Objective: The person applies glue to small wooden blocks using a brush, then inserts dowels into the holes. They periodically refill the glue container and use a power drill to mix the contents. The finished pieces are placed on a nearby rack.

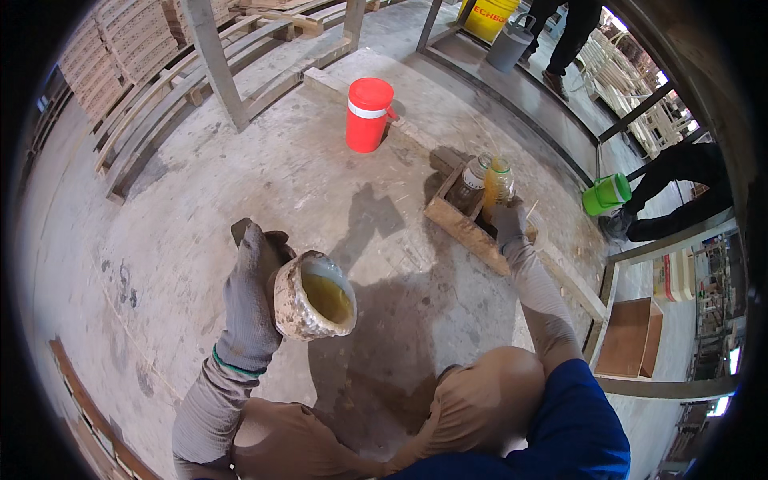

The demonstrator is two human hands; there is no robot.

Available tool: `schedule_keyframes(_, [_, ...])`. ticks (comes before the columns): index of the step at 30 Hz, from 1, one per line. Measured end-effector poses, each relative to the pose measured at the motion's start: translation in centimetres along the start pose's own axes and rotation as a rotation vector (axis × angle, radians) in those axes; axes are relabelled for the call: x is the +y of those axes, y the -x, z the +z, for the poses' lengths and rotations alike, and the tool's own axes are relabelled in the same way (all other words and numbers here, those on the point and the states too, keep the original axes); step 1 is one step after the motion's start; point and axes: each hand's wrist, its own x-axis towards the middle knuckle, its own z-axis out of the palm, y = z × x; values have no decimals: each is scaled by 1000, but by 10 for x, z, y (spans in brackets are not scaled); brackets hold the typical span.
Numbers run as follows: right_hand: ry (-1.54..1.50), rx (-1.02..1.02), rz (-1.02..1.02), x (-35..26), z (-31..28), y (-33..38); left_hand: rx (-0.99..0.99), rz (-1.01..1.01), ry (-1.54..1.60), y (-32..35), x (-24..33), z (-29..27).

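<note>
My left hand (252, 288), in a grey glove, grips a crusted, dirty cup (312, 298) holding yellowish liquid, raised above the concrete floor. My right hand (509, 222), also gloved, reaches out to a small wooden box (460, 224) and is closed around the lower part of a plastic bottle of amber liquid (498, 182). A second bottle with a darker content (472, 180) stands in the same box just left of it. I crouch, with my knees at the bottom of the view.
A red jug with a white band (368, 114) stands on the floor beyond. Wooden frames (160, 104) lie at the left, a plank (572, 280) and a brown box (632, 336) at the right. A green container (606, 194) sits near another person's legs (680, 192).
</note>
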Motion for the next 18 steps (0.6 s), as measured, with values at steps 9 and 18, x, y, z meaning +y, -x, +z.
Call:
schedule_keyframes(9, [76,-54,-298,17,19,-45,-83,-60,162,-15,-5,-1])
schedule_keyframes(18, [-484,182,157,-3,11,5,-43,-122,245,-18,-5,0])
